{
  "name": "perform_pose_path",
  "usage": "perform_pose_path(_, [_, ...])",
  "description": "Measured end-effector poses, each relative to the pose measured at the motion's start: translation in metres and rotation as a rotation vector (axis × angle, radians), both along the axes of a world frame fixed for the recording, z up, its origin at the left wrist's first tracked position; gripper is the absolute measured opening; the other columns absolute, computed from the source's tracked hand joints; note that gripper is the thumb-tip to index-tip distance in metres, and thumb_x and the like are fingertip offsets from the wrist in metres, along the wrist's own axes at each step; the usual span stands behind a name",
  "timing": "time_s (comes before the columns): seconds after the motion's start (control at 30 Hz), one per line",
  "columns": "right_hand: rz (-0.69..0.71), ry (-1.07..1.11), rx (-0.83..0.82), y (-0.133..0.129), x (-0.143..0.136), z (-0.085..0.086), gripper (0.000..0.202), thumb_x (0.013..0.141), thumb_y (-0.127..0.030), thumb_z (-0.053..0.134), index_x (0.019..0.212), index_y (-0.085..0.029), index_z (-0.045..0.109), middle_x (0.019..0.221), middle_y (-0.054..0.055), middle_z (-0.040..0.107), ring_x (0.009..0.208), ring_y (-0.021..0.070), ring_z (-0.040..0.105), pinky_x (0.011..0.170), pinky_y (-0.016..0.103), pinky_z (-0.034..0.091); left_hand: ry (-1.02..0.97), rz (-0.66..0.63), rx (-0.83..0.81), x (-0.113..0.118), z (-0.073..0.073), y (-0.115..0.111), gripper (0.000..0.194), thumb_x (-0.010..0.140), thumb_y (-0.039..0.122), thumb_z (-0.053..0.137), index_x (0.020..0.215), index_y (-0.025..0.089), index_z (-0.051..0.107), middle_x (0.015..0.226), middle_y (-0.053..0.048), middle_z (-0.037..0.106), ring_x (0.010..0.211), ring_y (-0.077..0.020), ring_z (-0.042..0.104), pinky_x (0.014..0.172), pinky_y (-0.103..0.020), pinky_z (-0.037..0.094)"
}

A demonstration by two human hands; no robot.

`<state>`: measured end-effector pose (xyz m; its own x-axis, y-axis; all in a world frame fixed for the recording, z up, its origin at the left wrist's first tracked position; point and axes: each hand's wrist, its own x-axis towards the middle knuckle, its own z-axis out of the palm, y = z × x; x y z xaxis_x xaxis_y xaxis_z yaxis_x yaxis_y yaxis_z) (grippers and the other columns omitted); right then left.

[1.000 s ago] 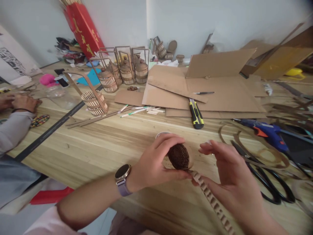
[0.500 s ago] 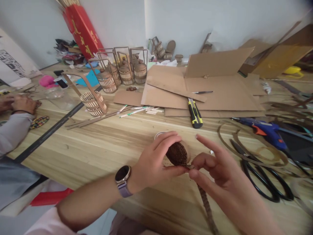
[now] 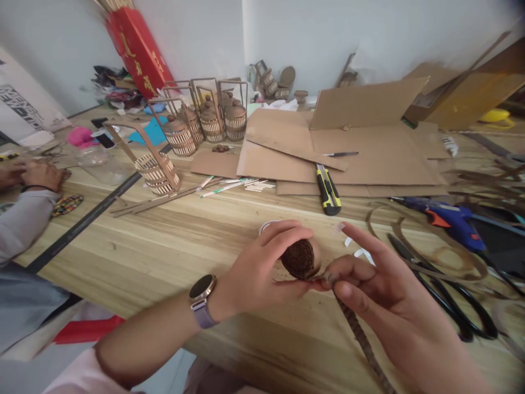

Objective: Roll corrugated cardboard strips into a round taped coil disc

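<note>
My left hand (image 3: 254, 273) is closed around a small dark brown coil (image 3: 298, 258) with a rough, ridged face. Its fingers curve over the top and its thumb presses from below. From the coil's lower edge a brown braided strip (image 3: 363, 336) runs right and hangs down over the table. Close beside the coil, my right hand (image 3: 381, 290) pinches this strip between thumb and a bent finger, with the index finger stretched up. A pale round object (image 3: 267, 225) lies partly hidden behind my left fingers.
Black scissors (image 3: 443, 290), loose brown strips (image 3: 379, 219) and a blue glue gun (image 3: 459, 221) lie on the right. A yellow-black utility knife (image 3: 327, 191) rests by cardboard (image 3: 377, 153). Small slatted baskets (image 3: 211, 123) stand behind. Another person's hands (image 3: 41, 174) are at far left.
My right hand has shifted slightly right along the strip, away from the coil. The coil has turned a little in my left hand. White scraps now show behind my right fingers.
</note>
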<state>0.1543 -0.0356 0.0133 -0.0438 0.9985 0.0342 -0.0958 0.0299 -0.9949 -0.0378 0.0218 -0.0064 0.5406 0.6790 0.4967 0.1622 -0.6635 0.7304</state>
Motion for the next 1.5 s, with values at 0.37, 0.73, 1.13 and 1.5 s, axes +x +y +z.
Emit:
perform_pose_path(0.37, [0.063,-0.180,0.131,-0.014,0.005,-0.004,0.067,0.088,-0.025,0.069,0.144,-0.045,0.038,0.078,-0.002,0.070,0.071,0.0138,0.067,0.052,0.018,0.052,-0.105,0.046,-0.295,0.002,-0.003,-0.002,0.067,0.076,0.019,0.076,0.136,0.027,0.047,0.139,-0.010,0.052,0.125,-0.0280,0.054,0.092,-0.034,0.056])
perform_pose_path(0.73, [0.124,-0.181,0.175,-0.014,0.002,-0.010,0.070,0.089,-0.026,0.068,0.145,-0.051,0.035,0.079,-0.004,0.070,0.073,0.0153,0.068,0.060,0.025,0.055,-0.164,0.071,-0.480,0.000,-0.004,-0.001,0.067,0.075,0.021,0.079,0.135,0.028,0.050,0.139,-0.008,0.054,0.119,-0.0267,0.059,0.092,-0.034,0.056])
perform_pose_path(1.13, [-0.134,0.114,0.181,0.003,0.002,-0.009,0.008,0.078,-0.039,0.078,0.083,-0.033,0.076,0.077,-0.001,0.056,0.072,0.0124,0.054,0.065,0.023,0.049,-0.146,-0.026,-0.352,0.002,-0.007,-0.003,0.067,0.076,0.026,0.081,0.135,0.032,0.051,0.135,-0.005,0.055,0.116,-0.0233,0.059,0.087,-0.029,0.058])
perform_pose_path(1.5, [-0.038,0.291,-0.156,0.008,-0.009,-0.005,0.021,0.063,-0.041,0.088,0.069,-0.027,0.074,0.073,0.000,0.059,0.069,0.0152,0.059,0.060,0.027,0.051,-0.111,-0.064,-0.337,0.006,-0.005,-0.009,0.060,0.079,0.033,0.079,0.133,0.026,0.053,0.139,-0.010,0.053,0.116,-0.0252,0.060,0.087,-0.032,0.059])
